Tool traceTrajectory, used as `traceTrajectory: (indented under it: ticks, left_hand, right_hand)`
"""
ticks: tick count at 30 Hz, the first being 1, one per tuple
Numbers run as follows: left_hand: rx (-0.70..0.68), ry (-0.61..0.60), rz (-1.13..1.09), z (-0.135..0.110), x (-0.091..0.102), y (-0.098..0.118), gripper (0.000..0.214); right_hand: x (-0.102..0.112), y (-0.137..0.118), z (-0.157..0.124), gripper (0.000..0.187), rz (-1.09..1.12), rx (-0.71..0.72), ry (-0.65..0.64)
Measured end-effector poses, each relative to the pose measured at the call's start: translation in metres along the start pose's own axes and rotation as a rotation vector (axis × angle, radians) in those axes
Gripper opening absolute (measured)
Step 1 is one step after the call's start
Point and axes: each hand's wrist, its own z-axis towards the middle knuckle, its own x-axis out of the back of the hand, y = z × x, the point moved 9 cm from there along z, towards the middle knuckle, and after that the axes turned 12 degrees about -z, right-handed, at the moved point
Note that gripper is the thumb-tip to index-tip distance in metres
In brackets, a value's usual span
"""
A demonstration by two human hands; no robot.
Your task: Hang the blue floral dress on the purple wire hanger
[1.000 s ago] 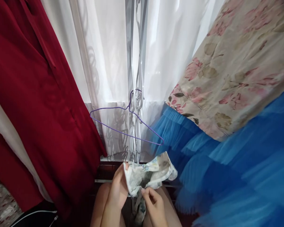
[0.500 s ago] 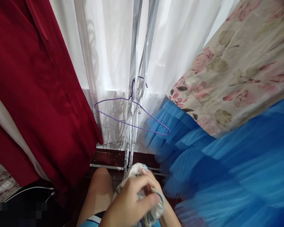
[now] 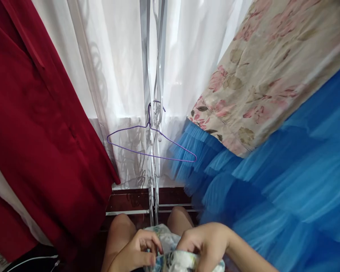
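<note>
A bunched piece of white cloth (image 3: 184,258) with a blue and green print lies over my lap, low in the view. My left hand (image 3: 138,249) has its fingers curled at the cloth's left edge, with thumb and fingertips pinching it. From the right, my right hand (image 3: 208,241) grips the folded top of the same cloth, its fingertips partly hidden in the folds. Beyond my knees, a bare purple wire hanger (image 3: 150,154) hangs by its hook from an upright chain-like white hanging strip (image 3: 150,68).
Red fabric (image 3: 45,132) hangs on the left, and a white curtain (image 3: 113,68) covers the back. A floral garment (image 3: 243,90) and blue ruffled tulle (image 3: 257,196) fill the right side. White rails (image 3: 127,213) run low across the dark floor. A white cable (image 3: 34,258) lies lower left.
My right hand has come from beneath the cloth to its top right. My left hand has shifted left, and the cloth has dropped lower, spreading wider. The camera view has shifted slightly.
</note>
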Motion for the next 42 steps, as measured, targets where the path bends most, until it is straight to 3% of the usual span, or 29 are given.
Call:
traceTrajectory:
  ticks: [3,5,7,10,14,17,19,21,24,27,30,34,38,42]
  left_hand:
    - [-0.062,0.049,0.022,0.009,-0.014,-0.009,0.054]
    - [-0.126,0.118,0.044,0.020,-0.020,-0.002,0.051]
    - [-0.214,0.276,0.120,0.026,-0.011,0.018,0.039]
    - [-0.370,0.467,0.375,0.015,0.007,0.071,0.026]
    - [-0.437,0.444,0.636,-0.008,0.000,0.131,0.034]
    - [-0.443,0.404,0.606,-0.021,-0.020,0.154,0.030]
    - [-0.422,0.415,0.537,-0.028,-0.031,0.161,0.023]
    - [-0.407,0.451,0.462,-0.034,-0.035,0.165,0.024]
    - [-0.451,0.512,0.320,-0.047,-0.023,0.172,0.039]
    - [-0.469,0.574,0.265,-0.060,0.015,0.174,0.040]
    - [-0.407,0.655,0.431,-0.068,0.066,0.172,0.028]
    - [-0.229,0.603,0.742,-0.055,0.117,0.179,0.024]
    - [-0.307,0.624,0.881,-0.035,0.139,0.231,0.024]
    - [-0.535,0.819,0.933,-0.024,0.145,0.295,0.028]
  right_hand:
    - [0.023,-0.020,-0.022,0.041,-0.018,-0.115,0.103]
    - [0.037,-0.037,-0.027,0.028,-0.076,-0.108,0.158]
    - [0.053,-0.050,-0.030,0.018,-0.156,-0.083,0.215]
    - [0.088,-0.059,-0.048,0.011,-0.284,-0.107,0.311]
    - [0.159,-0.068,-0.100,0.007,-0.333,-0.119,0.563]
    - [0.215,-0.091,-0.131,0.009,-0.304,0.011,0.839]
    - [0.241,-0.109,-0.130,0.009,-0.298,0.114,0.952]
    - [0.256,-0.121,-0.108,0.008,-0.283,0.165,0.966]
    - [0.262,-0.124,-0.061,0.012,-0.198,0.167,0.882]
    - [0.252,-0.117,-0.035,0.022,-0.067,0.199,0.824]
    - [0.235,-0.107,-0.038,0.045,0.048,0.225,0.798]
    - [0.219,-0.105,-0.055,0.055,0.076,0.185,0.777]
    - [0.213,-0.113,-0.059,0.055,0.028,0.154,0.768]
    - [0.212,-0.118,-0.052,0.045,0.007,0.177,0.780]
